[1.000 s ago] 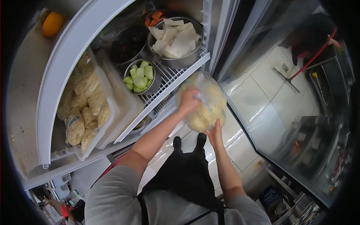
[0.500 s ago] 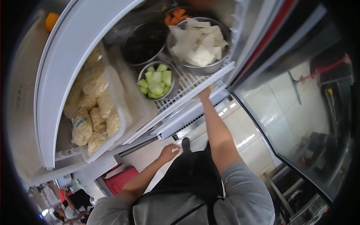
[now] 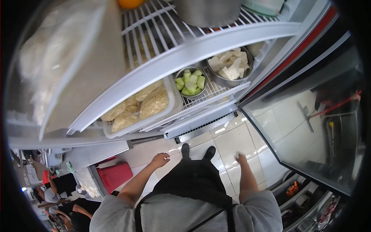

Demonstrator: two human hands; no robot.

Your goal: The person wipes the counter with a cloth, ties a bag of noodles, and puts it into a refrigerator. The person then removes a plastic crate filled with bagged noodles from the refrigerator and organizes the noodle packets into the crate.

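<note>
My left hand (image 3: 159, 160) hangs over the tiled floor in front of the fridge, its fingers curled round a small white thing too small to name. My right hand (image 3: 241, 158) is off the shelf, over the floor, its fingers smeared by motion. Ahead, on the lower wire shelf (image 3: 214, 91), stand a metal bowl of chopped green vegetable (image 3: 190, 82) and a larger metal bowl of white tofu-like pieces (image 3: 232, 69). Left of them, bagged noodles (image 3: 154, 102) fill a white plastic tub (image 3: 170, 104).
An upper wire shelf (image 3: 185, 46) holds a metal pot (image 3: 208, 11) and an orange round thing (image 3: 130, 3). The glass fridge door (image 3: 301, 127) stands open at right. A red bin (image 3: 114, 177) is at left, with other people (image 3: 63, 185) beyond it. Drawers with food (image 3: 301, 197) lie lower right.
My right hand has come away from the fridge's lower shelf edge and back toward my body. The view has risen, showing the upper shelf. My left hand stays low, fingers curled.
</note>
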